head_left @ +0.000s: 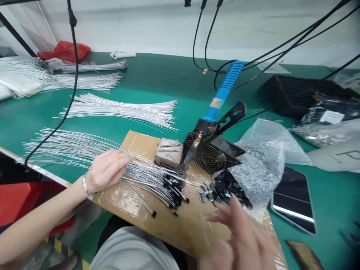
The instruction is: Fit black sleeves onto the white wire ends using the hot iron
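Note:
My left hand (106, 169) lies on a bundle of thin white wires (146, 177), fingers curled over them, pressing them onto a taped cardboard board (132, 200). The wires end in small black caps (174, 193) near the tip of a blue-handled soldering iron (222, 93) resting on its stand. My right hand (242, 240) hovers low at the front, blurred, fingers spread, just below a pile of loose black parts (222, 191) spilling from a bubble-wrap bag (261, 165). Nothing shows in it.
More white wire bundles (120, 110) lie fanned on the green table (157, 80). A small fan (210, 155) and a grey block (168, 152) sit behind the board. A phone (295, 200) lies right, a black tray (303, 93) and bags farther back. Black cables (74, 67) hang down.

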Demonstrator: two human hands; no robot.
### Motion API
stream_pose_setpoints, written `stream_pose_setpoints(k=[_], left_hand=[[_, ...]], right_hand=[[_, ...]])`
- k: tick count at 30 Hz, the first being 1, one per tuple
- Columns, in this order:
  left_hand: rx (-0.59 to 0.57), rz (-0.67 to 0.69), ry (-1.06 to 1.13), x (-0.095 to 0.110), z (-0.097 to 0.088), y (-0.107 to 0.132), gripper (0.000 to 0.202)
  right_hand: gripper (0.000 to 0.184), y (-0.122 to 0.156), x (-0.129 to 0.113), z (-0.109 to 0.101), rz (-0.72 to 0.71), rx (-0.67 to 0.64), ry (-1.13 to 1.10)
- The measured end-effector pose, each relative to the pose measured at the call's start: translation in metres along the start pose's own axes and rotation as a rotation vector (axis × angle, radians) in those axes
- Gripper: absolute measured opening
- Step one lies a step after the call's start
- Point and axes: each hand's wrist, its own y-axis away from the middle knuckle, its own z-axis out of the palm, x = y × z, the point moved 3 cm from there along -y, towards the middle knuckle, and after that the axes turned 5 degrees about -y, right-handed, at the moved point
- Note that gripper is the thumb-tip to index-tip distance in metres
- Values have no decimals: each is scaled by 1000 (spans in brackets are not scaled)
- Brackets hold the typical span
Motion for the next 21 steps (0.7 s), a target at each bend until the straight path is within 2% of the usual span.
stream_pose_setpoints(k=[3, 9, 11, 13, 16, 18, 21], left_hand=[[3, 26, 54, 14, 2, 5, 34], [13, 52, 115, 28, 9, 0, 34], [18, 67, 127, 31, 11, -1, 31], [23, 78, 136, 33, 12, 0, 30], [24, 88, 166, 34, 12, 3, 32], [20, 97, 196, 35, 12, 4, 31], [9, 120, 228, 38, 13, 2, 25]], right_hand=[[61, -3, -15, 13, -155, -60, -69], [65, 5, -15, 25, -223, -162, -66], [64, 7, -12, 24, -201, -164, -79], [58, 6, -8, 20, -101, -111, -150], [32, -3, -1, 14, 160, -70, -338], [36, -11, 1, 14, 340, -157, -434], [46, -18, -2, 19, 484, -343, -488]])
